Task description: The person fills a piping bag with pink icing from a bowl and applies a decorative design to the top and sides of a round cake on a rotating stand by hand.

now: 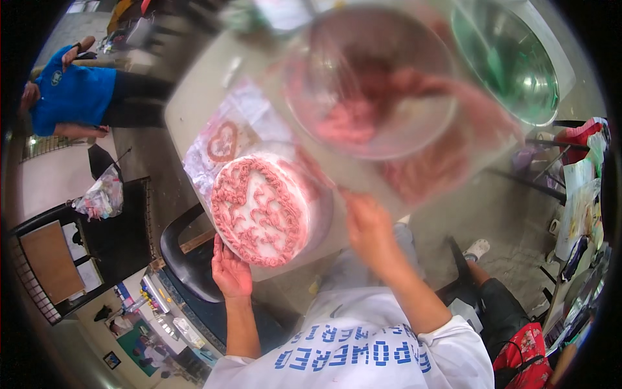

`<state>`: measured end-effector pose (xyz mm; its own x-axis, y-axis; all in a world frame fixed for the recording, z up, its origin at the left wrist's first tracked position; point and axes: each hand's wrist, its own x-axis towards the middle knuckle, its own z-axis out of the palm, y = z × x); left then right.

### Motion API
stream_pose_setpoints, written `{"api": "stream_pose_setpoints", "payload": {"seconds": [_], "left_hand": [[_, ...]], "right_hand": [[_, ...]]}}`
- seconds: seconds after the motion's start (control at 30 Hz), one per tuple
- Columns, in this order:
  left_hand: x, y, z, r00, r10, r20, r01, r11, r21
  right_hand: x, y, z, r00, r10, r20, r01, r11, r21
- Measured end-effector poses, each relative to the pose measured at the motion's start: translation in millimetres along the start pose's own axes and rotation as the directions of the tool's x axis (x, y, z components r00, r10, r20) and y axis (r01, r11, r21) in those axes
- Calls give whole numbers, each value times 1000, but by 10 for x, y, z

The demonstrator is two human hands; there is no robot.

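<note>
A round cake (260, 211) with white icing stands before me, a ruffled pink piped border and pink squiggles on its top. Pink icing is smeared on its right side. My left hand (232, 272) is palm up at the cake's near left edge, its fingertips partly hidden; whether it bears weight cannot be told. My right hand (368, 221) grips a slim, blurred tool (318, 170), likely an icing spatula, which reaches towards the cake's side. Beyond it, a large clear bowl (384, 146) contains pink icing (347, 121).
Under the cake lies the pale table (194, 102). Behind the cake, a stained sheet (248, 104) bears a pink piped heart (222, 141). A shiny metal bowl (534, 92) is at far right. A black chair (182, 253) stands left; a person in blue (77, 92) stands farther off.
</note>
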<state>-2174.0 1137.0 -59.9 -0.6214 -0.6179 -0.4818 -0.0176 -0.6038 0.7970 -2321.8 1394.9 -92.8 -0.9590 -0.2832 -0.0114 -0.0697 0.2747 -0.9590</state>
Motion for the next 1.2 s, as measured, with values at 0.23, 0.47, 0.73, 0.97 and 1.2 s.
{"api": "stream_pose_setpoints", "payload": {"seconds": [0.23, 0.47, 0.73, 0.97, 1.2], "left_hand": [[0, -10, -9, 1000, -2, -25, 2, 1000, -13], [-9, -36, -48, 999, 4, -53, -4, 1000, 6], [-32, -19, -45, 997, -5, -72, 6, 1000, 10], [-47, -13, -35, 998, -19, -58, 20, 999, 27], [-60, 12, -54, 999, -29, -17, 29, 1000, -11]], "right_hand": [[-267, -16, 140, 999, 43, 29, -41, 997, -68], [-491, -204, 147, 996, 87, 30, -88, 996, 28], [-534, -100, 189, 993, 114, -35, -112, 993, 50], [-685, -115, 308, 992, 112, -59, -108, 992, 59], [-761, -311, 217, 989, 129, -71, -123, 989, 83]]}}
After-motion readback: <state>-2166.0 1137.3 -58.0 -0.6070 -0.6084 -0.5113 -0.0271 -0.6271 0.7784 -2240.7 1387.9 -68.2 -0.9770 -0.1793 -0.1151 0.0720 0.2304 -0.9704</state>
